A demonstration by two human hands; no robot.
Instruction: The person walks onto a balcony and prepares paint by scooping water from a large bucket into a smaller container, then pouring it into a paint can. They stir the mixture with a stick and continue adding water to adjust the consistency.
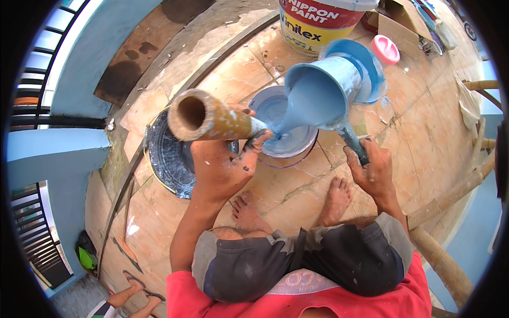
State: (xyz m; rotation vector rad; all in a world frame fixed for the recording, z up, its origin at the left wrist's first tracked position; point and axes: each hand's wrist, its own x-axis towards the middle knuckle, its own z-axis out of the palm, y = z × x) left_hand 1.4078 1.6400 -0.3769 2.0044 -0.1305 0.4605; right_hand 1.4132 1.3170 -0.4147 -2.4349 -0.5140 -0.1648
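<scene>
My left hand [225, 167] is closed round a thick bamboo stick [225, 122]. The hollow end of the stick points up toward me, and its lower end reaches down to the white bucket [253, 100]. My right hand [375, 170] grips the handle of a blue plastic dipper [347, 79], which is tilted to the left. Light blue paint [318, 98] runs from its lip in a stream into the white bucket, where more blue paint lies. Dark and pale paint smears mark my left fingers.
A black bucket [168, 153] with a yellow handle stands left. Beyond are a large labelled paint pail [323, 26], a blue container [375, 74], a pink round lid [385, 49] and a cardboard box [405, 21]. Bamboo poles [442, 265] lie right; another person's legs [130, 294] show lower left.
</scene>
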